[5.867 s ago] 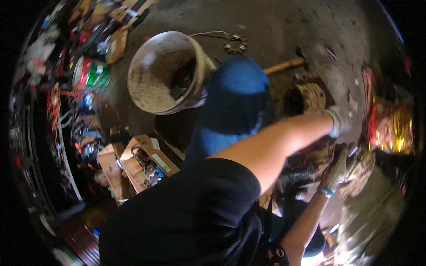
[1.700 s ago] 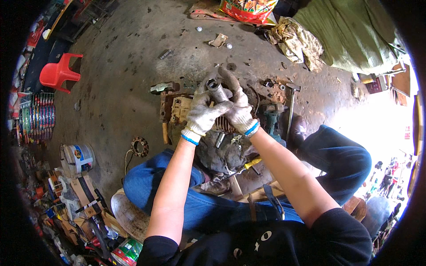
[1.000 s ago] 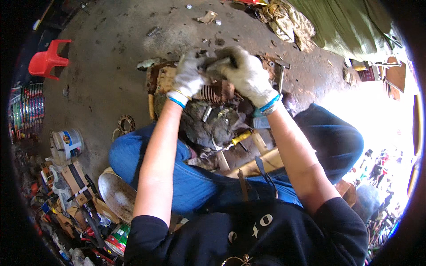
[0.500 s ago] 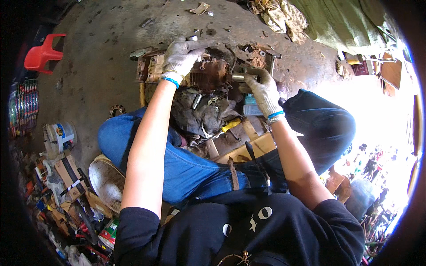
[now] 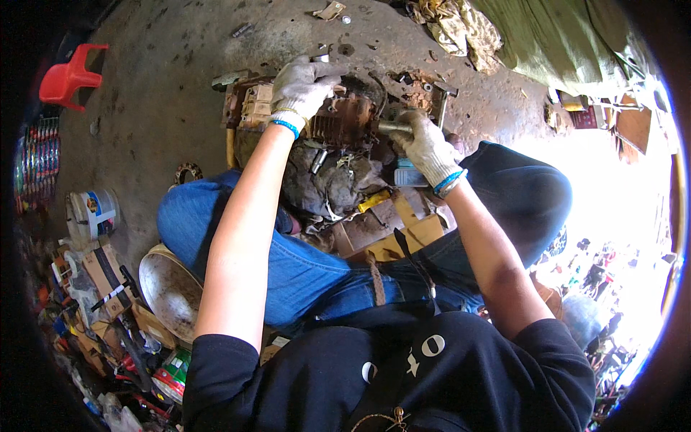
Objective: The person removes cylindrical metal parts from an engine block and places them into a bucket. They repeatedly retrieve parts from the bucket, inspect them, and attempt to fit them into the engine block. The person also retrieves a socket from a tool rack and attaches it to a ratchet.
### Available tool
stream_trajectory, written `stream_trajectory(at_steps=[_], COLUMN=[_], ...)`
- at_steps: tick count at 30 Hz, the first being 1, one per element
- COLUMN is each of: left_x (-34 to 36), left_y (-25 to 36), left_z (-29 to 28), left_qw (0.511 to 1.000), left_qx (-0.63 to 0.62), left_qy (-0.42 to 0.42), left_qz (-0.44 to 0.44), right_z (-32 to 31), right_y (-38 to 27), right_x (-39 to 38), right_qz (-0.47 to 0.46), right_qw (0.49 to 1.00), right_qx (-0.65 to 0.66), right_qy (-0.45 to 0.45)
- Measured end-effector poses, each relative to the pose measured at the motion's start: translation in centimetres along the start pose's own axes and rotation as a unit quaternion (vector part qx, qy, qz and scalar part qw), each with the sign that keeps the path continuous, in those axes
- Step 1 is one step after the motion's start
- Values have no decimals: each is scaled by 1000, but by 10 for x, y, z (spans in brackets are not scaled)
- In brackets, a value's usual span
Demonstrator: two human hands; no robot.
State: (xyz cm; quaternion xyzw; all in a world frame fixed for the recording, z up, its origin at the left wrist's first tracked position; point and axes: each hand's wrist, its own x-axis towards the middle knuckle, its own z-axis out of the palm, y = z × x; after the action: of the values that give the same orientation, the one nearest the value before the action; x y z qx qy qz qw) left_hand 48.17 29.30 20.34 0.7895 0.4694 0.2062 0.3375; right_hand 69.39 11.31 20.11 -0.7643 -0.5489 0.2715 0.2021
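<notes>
- Stained grey concrete floor [image 5: 173, 93] spreads around my landmark, a rust-brown, ribbed metal casing [image 5: 341, 121] lying in front of the seated person; I give sides as that person sees them.
- Right of the casing, the right hand [image 5: 423, 140], in a grey-white knitted glove with a blue cuff, has its fingers curled round a short silver metal cylinder [image 5: 392, 127].
- That cylinder lies sideways at the casing's right end; I cannot tell whether the two touch.
- Over the casing's left end is the left hand [image 5: 299, 90], gloved alike, fingers partly bent and pointing right; what they grip, if anything, I cannot tell.
- Just left of the casing sits a cream-and-brown block [image 5: 257, 103].
- On the casing's near side, a slim silver tube [image 5: 319, 161] rests on a dark grey crumpled bundle [image 5: 327, 187].
- Beyond the right hand, right of the casing, lies a dark-headed hammer [image 5: 443, 99].
- Well left of the casing stands a red plastic chair [image 5: 68, 77].
</notes>
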Motion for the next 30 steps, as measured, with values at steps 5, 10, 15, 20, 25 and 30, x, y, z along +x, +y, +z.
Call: stream_trajectory(at_steps=[5,10,15,20,25,30], left_x=[0,-2,-7,-10,-7,6], left_y=[7,15,23,28,28,19], left_z=[0,0,2,-1,-4,0], left_qw=[995,993,988,988,988,985], left_qx=[97,117,148,150,146,169], left_qy=[-13,2,28,-16,-42,-40], left_qz=[-23,-36,-38,-30,-28,-7], right_z=[-6,-10,-7,2,14,7], right_y=[1,1,10,8,-15,-25], right_x=[13,24,38,32,7,0], right_qz=[-35,30,107,201,279,280], right_qw=[979,975,972,904,785,881], right_qx=[-171,-161,26,303,482,298], right_qy=[-101,-150,-208,-225,-272,-238])
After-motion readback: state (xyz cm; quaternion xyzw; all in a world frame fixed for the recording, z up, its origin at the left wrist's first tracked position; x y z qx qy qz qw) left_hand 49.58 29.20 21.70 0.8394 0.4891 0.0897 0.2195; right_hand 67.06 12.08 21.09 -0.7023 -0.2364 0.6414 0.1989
